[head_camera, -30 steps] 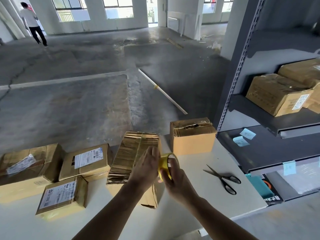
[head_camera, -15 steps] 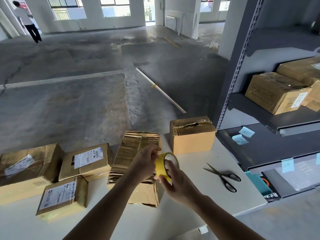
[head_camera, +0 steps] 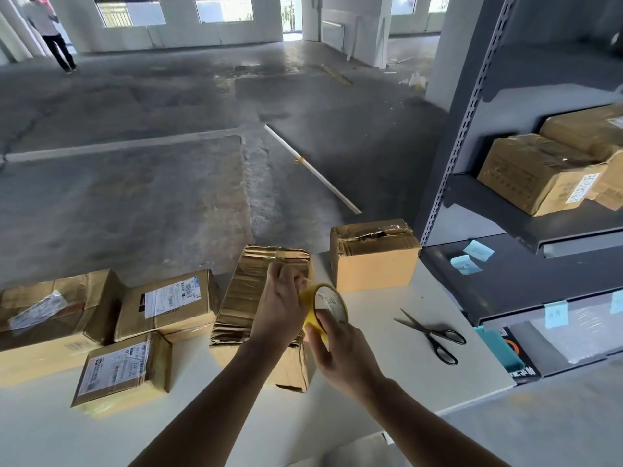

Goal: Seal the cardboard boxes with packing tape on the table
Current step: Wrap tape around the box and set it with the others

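A yellow roll of packing tape [head_camera: 325, 305] is held upright above the white table [head_camera: 387, 382]. My right hand [head_camera: 340, 352] grips the roll from below. My left hand [head_camera: 279, 305] pinches at the roll's left edge, fingers on the tape. Right behind my hands lies a crumpled long cardboard box [head_camera: 249, 298], partly hidden by them. A squarer box [head_camera: 374, 261] with a torn top stands at the table's far right. Three labelled boxes lie to the left: one large [head_camera: 50, 318], one medium [head_camera: 168, 305], one small [head_camera: 124, 369].
Black scissors [head_camera: 435, 332] lie on the table right of my hands. A grey metal shelf [head_camera: 526, 230] with boxes stands at the right. Beyond the table's far edge is bare concrete floor; a person [head_camera: 50, 32] walks at the far left.
My hands have lifted the tape roll slightly and my left fingers have shifted to pinch at its edge. The boxes and scissors have stayed put.
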The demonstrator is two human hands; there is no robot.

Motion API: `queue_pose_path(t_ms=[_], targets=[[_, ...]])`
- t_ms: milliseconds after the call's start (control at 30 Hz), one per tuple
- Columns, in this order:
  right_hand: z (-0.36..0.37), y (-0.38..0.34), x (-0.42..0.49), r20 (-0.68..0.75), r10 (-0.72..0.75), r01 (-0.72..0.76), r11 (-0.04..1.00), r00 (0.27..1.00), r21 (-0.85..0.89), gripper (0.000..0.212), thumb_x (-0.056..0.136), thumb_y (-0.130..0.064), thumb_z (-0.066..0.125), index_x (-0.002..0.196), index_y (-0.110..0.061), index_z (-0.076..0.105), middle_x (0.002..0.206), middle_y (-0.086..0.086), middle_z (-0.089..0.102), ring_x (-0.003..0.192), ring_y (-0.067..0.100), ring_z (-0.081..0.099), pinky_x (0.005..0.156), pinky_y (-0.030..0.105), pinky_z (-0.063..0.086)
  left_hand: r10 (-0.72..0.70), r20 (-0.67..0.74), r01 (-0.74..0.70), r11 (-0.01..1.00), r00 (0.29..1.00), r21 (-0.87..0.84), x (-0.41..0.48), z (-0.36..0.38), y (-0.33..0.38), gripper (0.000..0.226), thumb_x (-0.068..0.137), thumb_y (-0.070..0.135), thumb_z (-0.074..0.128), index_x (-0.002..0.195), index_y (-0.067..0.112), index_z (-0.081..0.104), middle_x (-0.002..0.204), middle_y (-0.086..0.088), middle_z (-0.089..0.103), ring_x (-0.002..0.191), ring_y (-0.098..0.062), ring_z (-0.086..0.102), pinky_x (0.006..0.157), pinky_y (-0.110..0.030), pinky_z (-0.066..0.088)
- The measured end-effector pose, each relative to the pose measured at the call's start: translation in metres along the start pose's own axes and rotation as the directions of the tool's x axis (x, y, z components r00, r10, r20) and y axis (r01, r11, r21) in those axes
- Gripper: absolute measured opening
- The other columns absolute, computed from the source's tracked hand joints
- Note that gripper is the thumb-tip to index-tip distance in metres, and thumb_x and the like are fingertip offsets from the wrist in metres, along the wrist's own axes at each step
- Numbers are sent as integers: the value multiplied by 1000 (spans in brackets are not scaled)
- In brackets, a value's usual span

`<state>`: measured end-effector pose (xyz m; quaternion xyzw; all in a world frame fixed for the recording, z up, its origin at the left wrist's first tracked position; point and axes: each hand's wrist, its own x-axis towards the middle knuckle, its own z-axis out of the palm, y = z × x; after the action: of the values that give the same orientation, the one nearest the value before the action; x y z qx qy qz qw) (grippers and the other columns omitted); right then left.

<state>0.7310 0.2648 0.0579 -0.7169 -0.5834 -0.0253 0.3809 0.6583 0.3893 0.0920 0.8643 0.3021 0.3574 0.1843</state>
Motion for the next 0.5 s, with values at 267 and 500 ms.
queue_pose_path(t_ms=[267,500], targets=[[-2,5,1,-72,245,-220,944,967,246,43,96,-56,44,112,-19,57,80,-4,71,62,14,70,54,26,59,-56,12,57,993,998,-103,-1,-11,0,16,98,7,43,95,1,58,93,-5,50,77,-7,48,62,-13,37],[-1,6,5,44,254,-255,917,966,306,53,93,-63,37,108,-17,57,78,-9,72,65,5,69,56,23,58,-43,153,78,970,987,-232,1,-32,-2,8,92,16,67,88,12,61,82,7,67,73,-2,65,63,-9,49]])
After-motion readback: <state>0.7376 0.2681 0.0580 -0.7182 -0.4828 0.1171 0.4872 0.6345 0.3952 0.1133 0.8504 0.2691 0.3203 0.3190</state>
